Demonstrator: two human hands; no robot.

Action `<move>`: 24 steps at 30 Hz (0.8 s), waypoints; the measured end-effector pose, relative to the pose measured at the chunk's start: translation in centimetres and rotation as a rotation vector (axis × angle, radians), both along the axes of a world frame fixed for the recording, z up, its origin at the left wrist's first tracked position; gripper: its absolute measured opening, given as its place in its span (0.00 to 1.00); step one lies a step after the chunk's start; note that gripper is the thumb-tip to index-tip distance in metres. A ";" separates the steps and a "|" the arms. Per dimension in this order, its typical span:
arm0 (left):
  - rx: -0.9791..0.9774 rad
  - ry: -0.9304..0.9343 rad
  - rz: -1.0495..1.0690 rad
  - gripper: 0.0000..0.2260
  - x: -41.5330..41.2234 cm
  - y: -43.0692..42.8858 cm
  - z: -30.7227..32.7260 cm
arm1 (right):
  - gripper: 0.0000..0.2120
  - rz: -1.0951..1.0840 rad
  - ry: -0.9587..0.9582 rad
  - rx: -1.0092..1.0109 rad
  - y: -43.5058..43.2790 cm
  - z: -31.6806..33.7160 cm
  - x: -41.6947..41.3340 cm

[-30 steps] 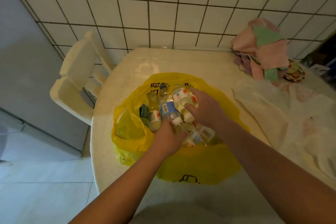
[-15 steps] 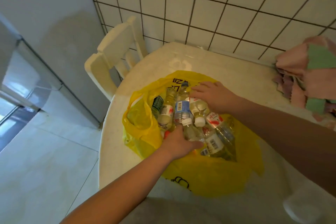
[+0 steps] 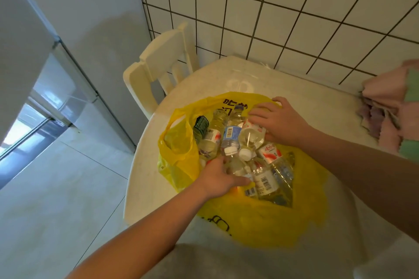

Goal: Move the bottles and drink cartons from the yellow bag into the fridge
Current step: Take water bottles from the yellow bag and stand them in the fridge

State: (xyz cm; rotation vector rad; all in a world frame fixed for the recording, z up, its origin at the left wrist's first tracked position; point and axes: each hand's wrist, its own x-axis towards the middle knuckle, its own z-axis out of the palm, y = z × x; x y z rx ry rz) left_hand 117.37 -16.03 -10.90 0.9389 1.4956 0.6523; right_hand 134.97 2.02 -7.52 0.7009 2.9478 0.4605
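Head view: barcoded bottles (image 3: 230, 136), black-lettered yellow bag (image 3: 260, 217)

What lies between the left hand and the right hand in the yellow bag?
In the head view, clear bottles with white caps lie packed together between the left hand and the right hand, all inside the yellow bag.
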 end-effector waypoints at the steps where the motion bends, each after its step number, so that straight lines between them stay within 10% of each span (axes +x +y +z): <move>1: 0.002 -0.011 0.008 0.27 -0.1 -0.1 0.1 | 0.25 0.011 0.026 -0.014 -0.3 -0.1 0.1; 13: 0.231 -0.014 0.198 0.24 -2.0 -2.4 2.3 | 0.35 -0.273 0.563 -0.374 -4.4 2.4 0.3; 24: 0.549 0.026 0.387 0.28 -3.0 -4.1 7.4 | 0.21 -0.508 1.329 -0.621 -11.8 6.0 1.4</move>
